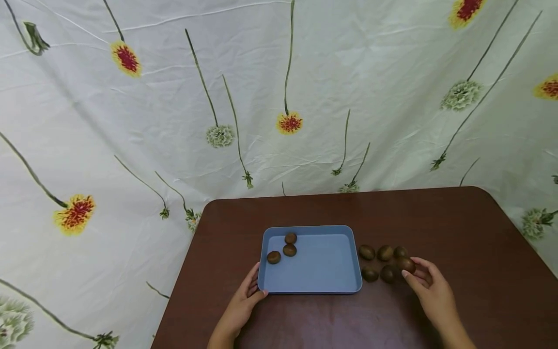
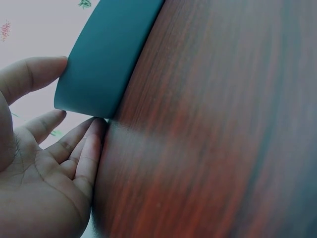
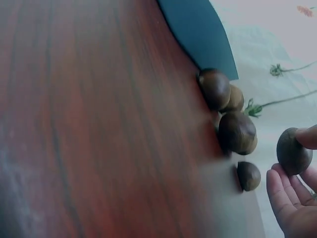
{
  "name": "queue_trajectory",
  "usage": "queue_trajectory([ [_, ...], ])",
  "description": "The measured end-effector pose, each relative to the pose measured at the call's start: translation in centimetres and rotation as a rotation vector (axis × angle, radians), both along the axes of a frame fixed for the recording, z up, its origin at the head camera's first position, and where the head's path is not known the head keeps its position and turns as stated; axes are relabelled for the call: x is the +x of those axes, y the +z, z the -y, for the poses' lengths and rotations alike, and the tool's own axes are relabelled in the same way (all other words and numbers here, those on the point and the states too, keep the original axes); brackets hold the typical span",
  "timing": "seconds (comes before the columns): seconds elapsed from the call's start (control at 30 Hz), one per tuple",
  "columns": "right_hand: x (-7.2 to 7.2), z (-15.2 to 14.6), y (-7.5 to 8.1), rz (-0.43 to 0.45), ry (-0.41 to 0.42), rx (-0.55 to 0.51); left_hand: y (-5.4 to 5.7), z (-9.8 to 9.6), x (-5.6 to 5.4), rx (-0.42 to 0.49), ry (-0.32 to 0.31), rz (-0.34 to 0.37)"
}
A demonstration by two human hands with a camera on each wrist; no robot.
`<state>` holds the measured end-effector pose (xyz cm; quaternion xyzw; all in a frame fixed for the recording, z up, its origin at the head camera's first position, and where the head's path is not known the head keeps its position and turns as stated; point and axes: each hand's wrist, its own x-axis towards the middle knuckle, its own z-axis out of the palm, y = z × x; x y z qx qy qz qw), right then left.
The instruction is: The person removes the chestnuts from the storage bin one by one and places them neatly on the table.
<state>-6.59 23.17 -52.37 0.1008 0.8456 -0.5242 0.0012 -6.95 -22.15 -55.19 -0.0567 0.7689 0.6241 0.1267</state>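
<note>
A blue rectangular tray (image 1: 324,261) lies on the table with three brown chestnuts (image 1: 289,250) in its left part. My left hand (image 1: 240,304) holds the tray's near left corner, thumb on the front side and fingers along the left side. In the left wrist view, the thumb and a fingertip meet the tray wall (image 2: 101,59). To the right of the tray, my right hand (image 1: 432,287) pinches a dark brown chestnut (image 1: 406,264) between thumb and fingers. The right wrist view shows this chestnut (image 3: 293,151) held apart from the others. Several chestnuts (image 1: 385,253) sit in two loose rows between tray and right hand.
The dark reddish-brown wooden table (image 1: 314,320) has rounded far corners. Behind it and at its sides hangs a pale cloth (image 1: 261,63) printed with flowers and long stems. Bare tabletop extends behind the tray and to the right.
</note>
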Motion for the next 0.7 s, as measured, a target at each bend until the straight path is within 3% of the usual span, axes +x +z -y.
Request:
queue_trajectory([
  [0.3, -0.7, -1.9, -0.9, 0.225, 0.016, 0.067, 0.2, 0.0, 0.1, 0.001, -0.004, 0.01],
  [0.7, -1.2, -2.3, -1.2, 0.239, 0.081, 0.098, 0.3, 0.1, 0.0, 0.015, -0.014, 0.017],
])
